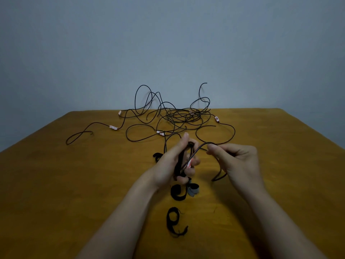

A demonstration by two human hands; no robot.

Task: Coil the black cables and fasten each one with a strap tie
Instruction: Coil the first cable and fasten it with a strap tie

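Black thin cable (181, 157), seemingly light and springy, hangs above the middle of the wooden table (74, 184), its coil gripped by the left hand (173, 161) while the right hand (239, 159) pinches the loose run, best held close to the coil.

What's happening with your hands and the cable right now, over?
Left hand gripping small coil of black cable. Right hand pinching its loose strand. Strap ties loose on table. Tangled cables lie beyond.

The left hand (172, 165) is hiding part of the coiled cable (181, 160) and a strap (156, 156) at its 10 o'clock; the labels (113, 127) are appearing too small.
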